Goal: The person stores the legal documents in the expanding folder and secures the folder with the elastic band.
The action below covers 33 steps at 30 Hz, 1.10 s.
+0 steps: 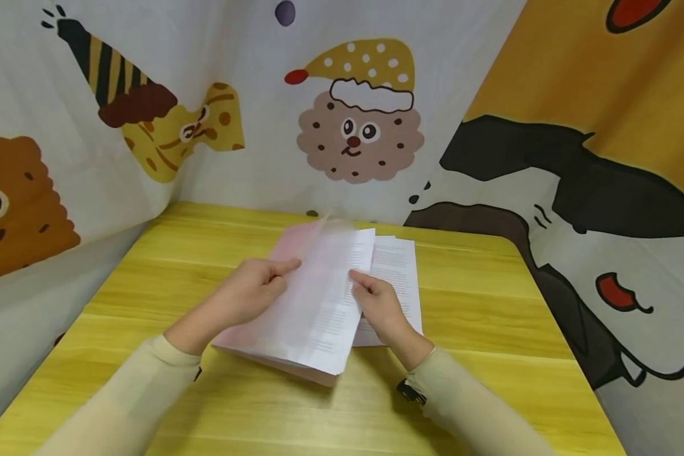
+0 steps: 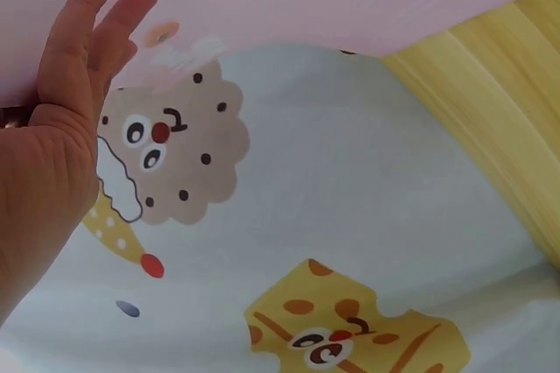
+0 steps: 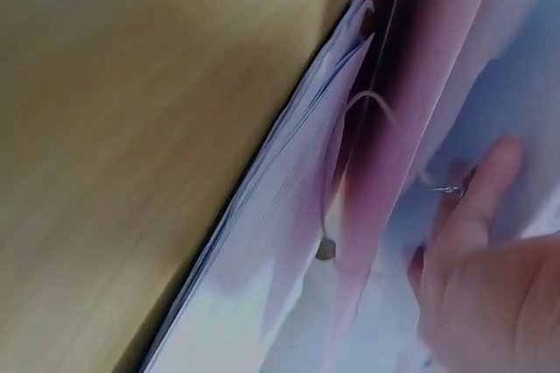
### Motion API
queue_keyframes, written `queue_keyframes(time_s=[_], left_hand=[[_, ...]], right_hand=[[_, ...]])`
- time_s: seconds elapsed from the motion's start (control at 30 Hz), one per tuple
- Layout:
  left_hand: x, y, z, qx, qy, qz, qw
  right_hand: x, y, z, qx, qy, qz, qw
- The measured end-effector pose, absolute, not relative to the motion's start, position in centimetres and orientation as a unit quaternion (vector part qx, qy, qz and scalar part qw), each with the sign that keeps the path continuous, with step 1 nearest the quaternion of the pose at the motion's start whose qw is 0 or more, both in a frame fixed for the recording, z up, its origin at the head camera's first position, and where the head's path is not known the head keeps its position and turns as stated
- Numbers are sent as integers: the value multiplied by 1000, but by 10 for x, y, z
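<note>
A pink folder (image 1: 296, 235) with a cloudy, see-through front is held tilted above the table. White printed sheets (image 1: 333, 329) show along its right side. My left hand (image 1: 256, 288) grips the folder's left part; in the left wrist view its fingers (image 2: 74, 31) lie against the pink surface. At the sheets' right edge, my right hand (image 1: 379, 307) pinches with thumb and fingers. Another stack of printed papers (image 1: 396, 266) lies behind that hand on the table. A thin cord (image 3: 372, 97) with a metal tip (image 3: 448, 188) hangs by the folder in the right wrist view.
The yellow wood-grain table (image 1: 473, 329) spreads around the papers. A cloth curtain (image 1: 251, 171) with cartoon prints hangs close behind the table and along its sides. Dark bands show at both sleeve cuffs (image 1: 413, 391).
</note>
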State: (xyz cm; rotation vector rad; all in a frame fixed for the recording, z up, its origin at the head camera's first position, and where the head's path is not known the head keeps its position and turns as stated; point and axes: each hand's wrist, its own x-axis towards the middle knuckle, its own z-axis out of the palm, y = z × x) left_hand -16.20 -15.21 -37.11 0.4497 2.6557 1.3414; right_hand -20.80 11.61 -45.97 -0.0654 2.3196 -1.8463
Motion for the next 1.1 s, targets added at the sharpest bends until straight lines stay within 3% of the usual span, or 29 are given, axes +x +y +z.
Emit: queue_keyframes(time_s=[0.13, 0.23, 0.67, 0.93, 1.1], left_hand=[[-161, -147, -373, 145, 875, 458, 66], [-160, -148, -374, 138, 872, 466, 64], [-153, -126, -377, 141, 876, 455, 74], [-155, -129, -381, 126, 879, 456, 65], [-154, -127, -385, 118, 882, 452, 62]], right_hand=[[-210, 109, -462, -3, 734, -659, 161], [-208, 114, -462, 9, 752, -640, 157], [-210, 112, -461, -75, 870, -479, 85], [-219, 133, -456, -42, 844, -535, -12], [-220, 135, -458, -76, 880, -464, -64]])
